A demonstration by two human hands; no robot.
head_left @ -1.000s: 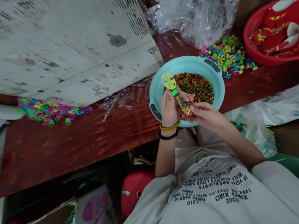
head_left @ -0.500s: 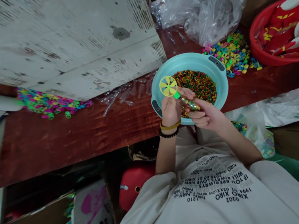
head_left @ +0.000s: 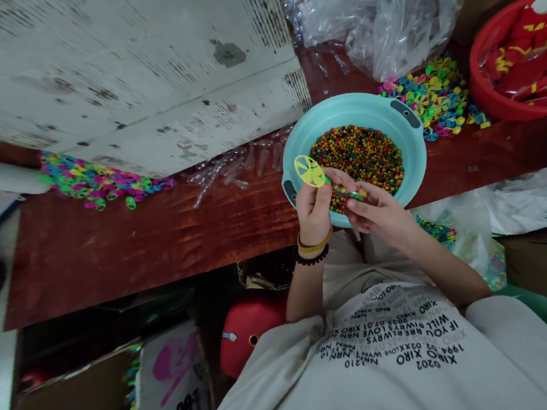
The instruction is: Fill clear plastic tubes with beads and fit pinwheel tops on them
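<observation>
Slim see-through tube [head_left: 346, 191], multicolored balls [head_left: 356, 193] inside, yellow fan [head_left: 309, 170] at one end; left hand [head_left: 314, 216] grips fan end, right hand [head_left: 380, 216] fingers other end, above blue basin [head_left: 415, 163], toward near edge.

Clear plastic [head_left: 389, 11] lies crumpled — near a red tub [head_left: 517, 107]

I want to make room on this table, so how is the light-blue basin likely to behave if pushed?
The light-blue basin is probably hard to tip, being wide and fairly shallow. Its loose round beads would likely roll if it tilted. Its near rim is around the front edge of the table, so a push that way might unbalance it.
</observation>
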